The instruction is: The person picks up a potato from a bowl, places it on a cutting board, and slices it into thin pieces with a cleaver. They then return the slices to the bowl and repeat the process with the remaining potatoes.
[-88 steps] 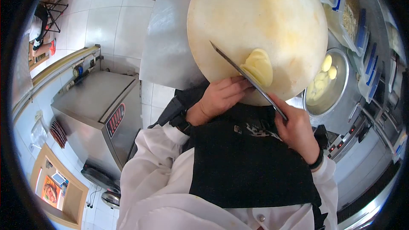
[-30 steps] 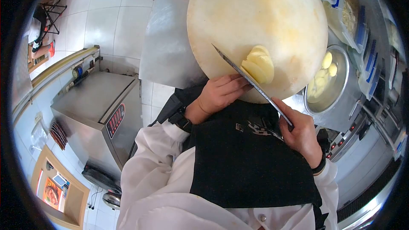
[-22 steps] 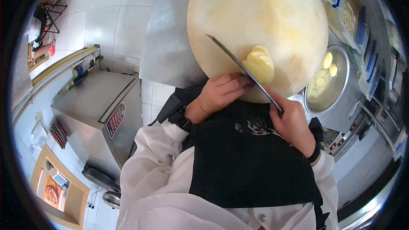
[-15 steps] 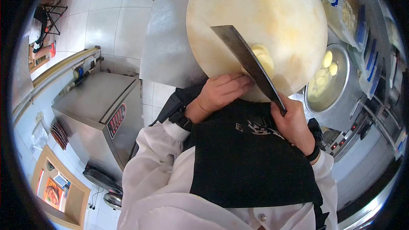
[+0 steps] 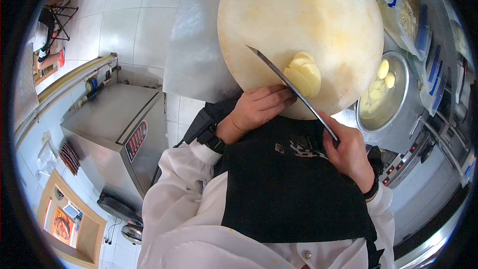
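Note:
My right hand (image 5: pixel 347 150) grips the handle of a cleaver (image 5: pixel 294 88), whose blade slants up and left over a round cutting board (image 5: pixel 269 15). The blade stands nearly on edge, so little of its face shows. Curled fingers of my left hand (image 5: pixel 262 107) press down at the board's near edge, against the blade's left side. The piece of peeled potato under them is mostly hidden. Right of the blade lies an overlapping stack of pale yellow potato slices (image 5: pixel 304 73).
A metal bowl (image 5: pixel 404 87) with peeled potatoes in liquid stands right of the board. Plastic containers (image 5: pixel 408 15) line the far right. A sheet-metal surface (image 5: pixel 196 45) lies left of the board. A steel cabinet (image 5: pixel 112 119) stands farther left. A person's legs (image 5: pixel 47 50) show upper left.
The cleaver has turned from showing its broad face to nearly edge-on, and its tip is lower. My right hand has shifted slightly right and down. The slices show more fully; my left hand stays.

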Demonstrator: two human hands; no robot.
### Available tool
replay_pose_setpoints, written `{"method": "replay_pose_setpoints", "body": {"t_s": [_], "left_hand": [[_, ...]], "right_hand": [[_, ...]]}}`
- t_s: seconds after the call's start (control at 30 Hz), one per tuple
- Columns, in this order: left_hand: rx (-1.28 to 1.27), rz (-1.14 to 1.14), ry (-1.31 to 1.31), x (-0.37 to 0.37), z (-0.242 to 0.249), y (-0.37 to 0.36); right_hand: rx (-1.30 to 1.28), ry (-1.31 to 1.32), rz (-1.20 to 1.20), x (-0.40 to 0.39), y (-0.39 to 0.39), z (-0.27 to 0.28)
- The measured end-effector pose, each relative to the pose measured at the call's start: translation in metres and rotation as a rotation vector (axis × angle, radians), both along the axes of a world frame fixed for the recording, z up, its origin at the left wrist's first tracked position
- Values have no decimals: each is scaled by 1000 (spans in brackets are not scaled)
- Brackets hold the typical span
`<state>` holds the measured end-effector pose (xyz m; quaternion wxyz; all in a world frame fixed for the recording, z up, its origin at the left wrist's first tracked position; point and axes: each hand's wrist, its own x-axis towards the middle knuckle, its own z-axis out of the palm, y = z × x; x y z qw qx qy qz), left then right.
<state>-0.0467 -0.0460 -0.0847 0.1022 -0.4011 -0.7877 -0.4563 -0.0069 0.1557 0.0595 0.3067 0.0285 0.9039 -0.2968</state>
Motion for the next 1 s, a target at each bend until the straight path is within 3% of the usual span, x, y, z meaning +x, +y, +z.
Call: {"method": "replay_pose_setpoints", "body": {"t_s": [0.4, 0.57, 1.0], "left_hand": [[-33, -16, -5, 0, -1, 3], [-27, -11, 9, -1, 0, 2], [-34, -19, 27, -4, 2, 2]], "right_hand": [[-92, -19, -157, 1, -2, -19], [-88, 91, -115, 11, 2, -6], [-72, 37, -86, 12, 4, -5]]}}
